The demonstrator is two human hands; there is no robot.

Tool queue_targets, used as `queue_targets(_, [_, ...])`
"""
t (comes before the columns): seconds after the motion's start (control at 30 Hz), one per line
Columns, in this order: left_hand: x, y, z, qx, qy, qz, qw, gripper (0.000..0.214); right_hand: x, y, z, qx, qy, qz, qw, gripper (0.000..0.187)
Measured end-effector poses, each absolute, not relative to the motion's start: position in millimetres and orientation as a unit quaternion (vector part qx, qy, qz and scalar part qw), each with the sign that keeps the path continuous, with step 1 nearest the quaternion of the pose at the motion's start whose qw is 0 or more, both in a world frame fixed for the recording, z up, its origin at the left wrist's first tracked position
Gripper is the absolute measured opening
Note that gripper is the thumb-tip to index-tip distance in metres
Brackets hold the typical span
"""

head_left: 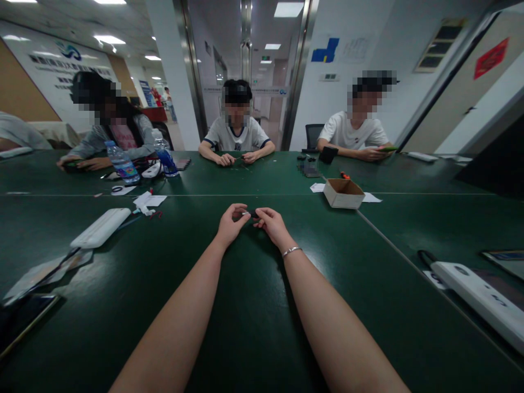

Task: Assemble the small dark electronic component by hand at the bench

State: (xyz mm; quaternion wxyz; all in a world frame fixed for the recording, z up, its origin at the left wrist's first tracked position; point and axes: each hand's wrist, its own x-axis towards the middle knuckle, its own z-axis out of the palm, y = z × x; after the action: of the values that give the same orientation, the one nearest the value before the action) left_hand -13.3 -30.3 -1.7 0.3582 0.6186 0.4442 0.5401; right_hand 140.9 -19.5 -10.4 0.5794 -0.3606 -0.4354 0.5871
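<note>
Both arms reach forward over the dark green table (254,305), and the hands meet near its middle seam. Between them is a small black object with a shiny, metal-looking end (252,214); its exact kind is too small to make out. My right hand (274,225) pinches the dark part between thumb and fingers. At the shiny end, my left hand (230,225) is closed with thumb and forefinger. Fingers cover part of the object. A silver bracelet (292,251) circles my right wrist.
An open cardboard box (344,199) stands ahead to the right. White power strips lie left (101,228) and right (477,289). Scraps of white paper (149,201) and plastic bottles (121,162) are front left. Several people sit across the table, one directly opposite (237,131).
</note>
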Motion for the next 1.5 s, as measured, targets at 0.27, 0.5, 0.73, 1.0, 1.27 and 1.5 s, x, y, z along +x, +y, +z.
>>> queue_targets(0.27, [-11.7,-29.4,-5.5,0.616,0.473,0.514,0.365,0.023,140.9,-18.5,-10.9,-0.366,-0.446,0.583,0.572,0.04])
queue_targets(0.5, [-12.2,-27.9,-6.3,0.611,0.467,0.52,0.372,0.025,140.9,-17.6,-12.4,-0.37,-0.449,0.578,0.573,0.038])
queue_targets(0.73, [-11.7,-26.4,-8.0,0.612,0.475,0.517,0.364,0.023,140.3,-18.1,-11.0,-0.373,-0.45,0.576,0.572,0.038])
queue_targets(1.0, [-12.9,-26.1,-9.4,0.61,0.483,0.51,0.366,0.025,140.9,-18.7,-10.5,-0.379,-0.452,0.576,0.566,0.04])
queue_targets(1.27, [-12.7,-28.5,-6.3,0.614,0.474,0.501,0.384,0.026,140.7,-20.4,-8.7,-0.381,-0.46,0.569,0.565,0.039])
queue_targets(1.5, [-11.7,-28.3,-6.2,0.609,0.482,0.506,0.375,0.026,140.7,-18.6,-10.7,-0.383,-0.457,0.569,0.566,0.041])
